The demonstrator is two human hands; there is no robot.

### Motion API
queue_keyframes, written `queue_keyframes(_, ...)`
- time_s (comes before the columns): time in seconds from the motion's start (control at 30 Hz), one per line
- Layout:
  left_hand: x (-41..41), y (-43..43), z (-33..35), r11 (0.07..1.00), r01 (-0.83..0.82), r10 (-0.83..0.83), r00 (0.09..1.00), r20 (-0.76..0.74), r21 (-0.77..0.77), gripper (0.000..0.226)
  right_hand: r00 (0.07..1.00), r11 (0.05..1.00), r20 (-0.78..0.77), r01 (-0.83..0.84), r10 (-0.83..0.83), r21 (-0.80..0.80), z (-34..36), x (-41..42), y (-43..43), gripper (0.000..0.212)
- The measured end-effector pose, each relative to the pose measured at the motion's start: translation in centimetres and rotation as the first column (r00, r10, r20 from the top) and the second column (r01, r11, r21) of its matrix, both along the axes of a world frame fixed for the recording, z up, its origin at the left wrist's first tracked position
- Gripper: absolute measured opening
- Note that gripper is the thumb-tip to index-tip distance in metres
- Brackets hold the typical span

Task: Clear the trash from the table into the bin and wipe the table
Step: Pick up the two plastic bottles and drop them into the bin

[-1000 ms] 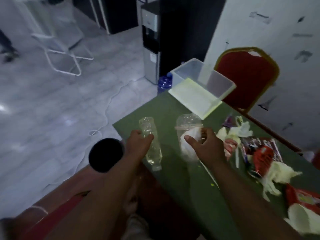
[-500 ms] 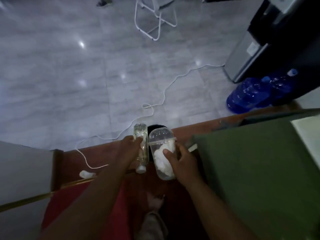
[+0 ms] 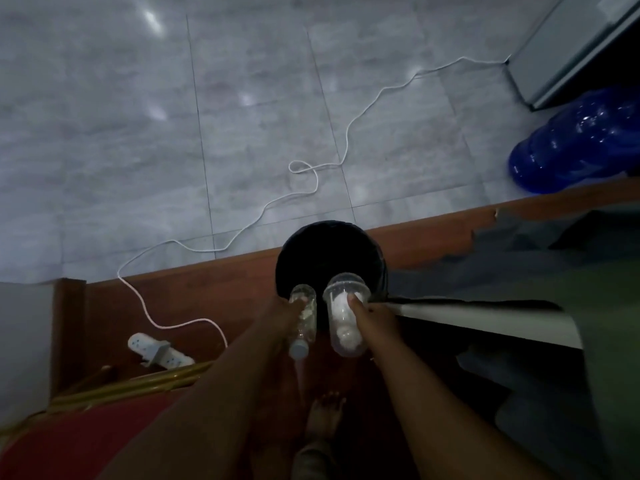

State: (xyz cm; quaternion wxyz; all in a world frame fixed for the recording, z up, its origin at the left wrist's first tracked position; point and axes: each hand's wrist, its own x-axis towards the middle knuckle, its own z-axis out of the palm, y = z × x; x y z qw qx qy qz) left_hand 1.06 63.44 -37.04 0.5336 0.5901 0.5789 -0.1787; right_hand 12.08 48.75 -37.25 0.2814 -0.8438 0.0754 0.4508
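Note:
A black bin (image 3: 329,251) stands on the floor beside the table's corner, its dark mouth facing up. My left hand (image 3: 282,315) grips a clear plastic bottle (image 3: 304,318), cap end toward me, held at the bin's near rim. My right hand (image 3: 372,317) grips a clear domed-lid plastic cup (image 3: 344,317) with crumpled white tissue inside, also at the near rim. The green table (image 3: 588,306) fills the right side; its trash is out of view.
A white cable (image 3: 311,188) snakes over the grey tiles to a power strip (image 3: 157,351) at lower left. Blue water jugs (image 3: 575,147) lie at the right, by a grey appliance (image 3: 571,46). A red chair with gold frame (image 3: 86,427) is at lower left. My bare foot (image 3: 325,414) is below.
The view has swung from the table down to the floor. Both hands carried the bottle and cup off the table and now hold them over the bin's near rim.

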Motion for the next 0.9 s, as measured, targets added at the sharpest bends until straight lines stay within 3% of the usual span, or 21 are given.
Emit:
queue_keyframes(0.17, 0.4, -0.5, -4.0, 0.996, -0.027, 0.028, 0.999, 0.016, -0.085, 0.026, 0.989, 0.996, -0.12, 0.086, -0.086, -0.008, -3.4, 0.1, 0.1, 0.065)
queue_keyframes(0.33, -0.7, -1.2, -4.2, 0.988, -0.081, 0.074, 0.996, -0.054, -0.135, 0.048, 0.994, 0.998, -0.1, 0.055, -0.052, 0.03, -3.2, -2.1, -1.2, 0.032)
queue_keyframes(0.43, -1.1, -1.6, -3.3, 0.993, -0.005, -0.001, 0.999, -0.047, -0.116, 0.054, 0.993, 0.995, -0.07, 0.095, -0.095, 0.008, -1.7, -2.9, -2.1, 0.042)
queue_keyframes(0.53, -0.4, -1.4, -0.9, 0.995, 0.089, -0.087, 0.996, 0.03, -0.041, 0.041, 0.995, 0.995, -0.015, 0.095, -0.095, 0.016, 1.3, -2.9, -2.4, 0.049)
queue_keyframes(0.7, -0.2, -3.2, 11.1, 0.993, 0.097, -0.104, 0.989, 0.108, 0.071, 0.06, 0.991, 0.977, 0.129, 0.0, -0.028, 0.215, 13.8, -3.8, -3.6, 0.056)
queue_keyframes(0.9, 0.6, -5.6, 23.4, 0.908, 0.253, -0.302, 0.948, 0.102, 0.335, 0.065, 0.896, 0.942, 0.433, -0.229, 0.104, 0.247, 26.6, -3.0, -4.7, 0.06)
